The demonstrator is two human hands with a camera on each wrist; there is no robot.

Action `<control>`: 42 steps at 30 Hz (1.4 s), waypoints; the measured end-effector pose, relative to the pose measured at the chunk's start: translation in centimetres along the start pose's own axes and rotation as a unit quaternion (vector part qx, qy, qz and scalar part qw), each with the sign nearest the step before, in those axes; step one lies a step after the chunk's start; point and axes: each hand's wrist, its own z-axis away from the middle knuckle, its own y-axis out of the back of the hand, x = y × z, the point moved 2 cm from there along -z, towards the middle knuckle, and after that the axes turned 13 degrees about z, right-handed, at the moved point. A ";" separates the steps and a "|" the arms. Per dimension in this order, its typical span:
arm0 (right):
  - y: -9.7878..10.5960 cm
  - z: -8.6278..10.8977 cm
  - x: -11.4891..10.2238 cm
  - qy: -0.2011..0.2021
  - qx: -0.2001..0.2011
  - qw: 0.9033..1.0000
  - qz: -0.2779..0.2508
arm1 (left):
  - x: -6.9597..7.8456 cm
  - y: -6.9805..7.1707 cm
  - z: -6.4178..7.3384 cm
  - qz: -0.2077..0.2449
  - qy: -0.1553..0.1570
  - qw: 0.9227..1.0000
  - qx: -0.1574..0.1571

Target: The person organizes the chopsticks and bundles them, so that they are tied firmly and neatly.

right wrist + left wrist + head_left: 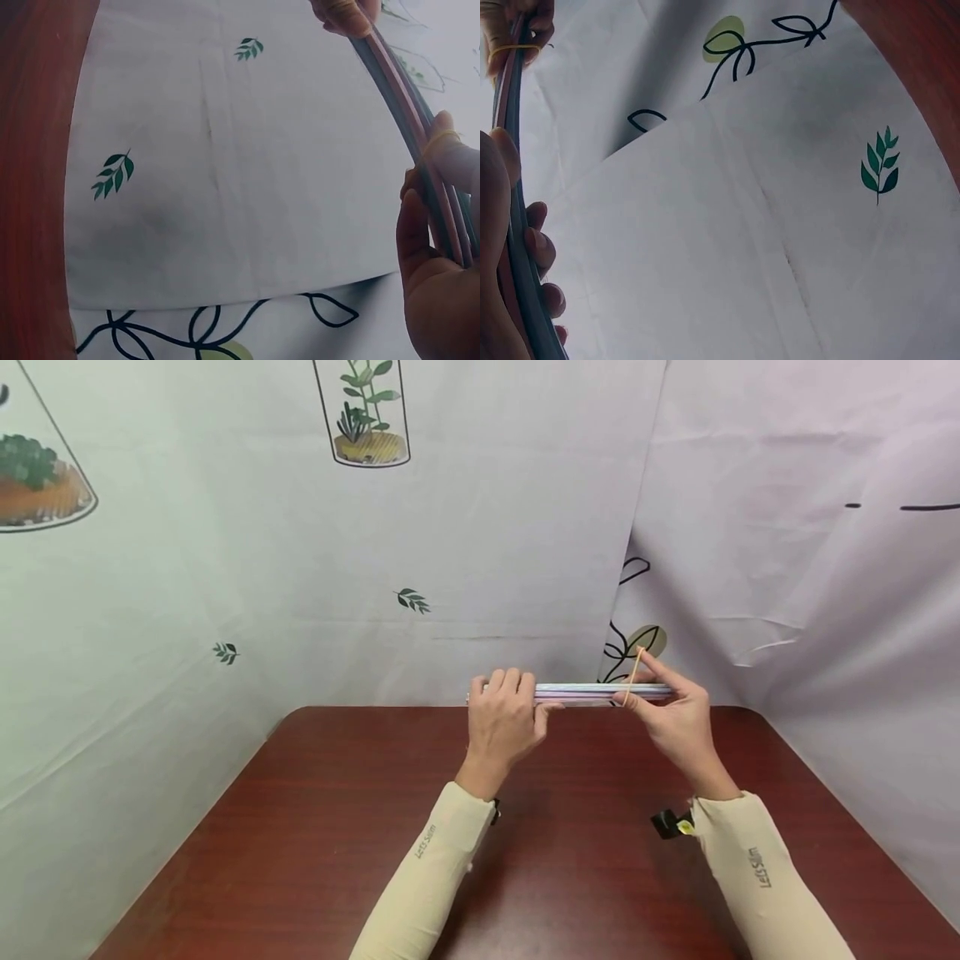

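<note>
A bundle of long thin pastel sticks [577,692], pale blue and pink like drinking straws, is held level above the far edge of the table. My left hand [504,718] grips its left part, fingers over the far side and thumb along the near side. At the other end, my right hand [682,718] holds a yellow rubber band [633,672], stretched between index fingertip and thumb around the bundle. In the right wrist view the band [442,139] lies across the index finger, and the sticks [397,90] run between thumb and fingers.
A dark red wooden table [570,860] spreads below both forearms. White cloth [487,527] printed with plants and leaves hangs behind it and along both sides. A small black device [665,823] is worn at the right wrist.
</note>
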 end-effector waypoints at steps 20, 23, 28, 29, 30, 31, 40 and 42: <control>0.2 0.1 -2.9 0.304 0.067 0.942 0.126 | 0.3 1.5 -0.4 0.028 -0.007 1.000 -0.008; -0.4 0.4 -4.3 0.352 0.105 0.921 0.131 | 0.2 1.6 -0.4 0.030 0.001 1.000 -0.008; -1.3 1.0 -6.8 0.416 0.162 0.889 0.103 | 0.3 2.4 -0.8 0.028 0.006 0.999 0.024; -1.4 1.1 -7.1 0.425 0.171 0.884 0.093 | 0.3 2.6 -0.9 0.031 0.009 0.999 0.031; -1.5 1.1 -7.3 0.432 0.180 0.880 0.083 | 0.2 2.7 -0.9 0.033 0.013 0.999 0.038; -1.5 1.2 -7.5 0.434 0.187 0.878 0.072 | 0.1 2.9 -1.0 0.036 0.018 0.998 0.044; -2.0 1.7 -7.5 0.415 0.214 0.883 0.048 | -0.6 3.4 -1.1 0.037 0.045 0.997 0.045; -2.0 1.8 -7.2 0.395 0.215 0.890 0.070 | -0.7 3.4 -1.2 0.036 0.047 0.997 0.047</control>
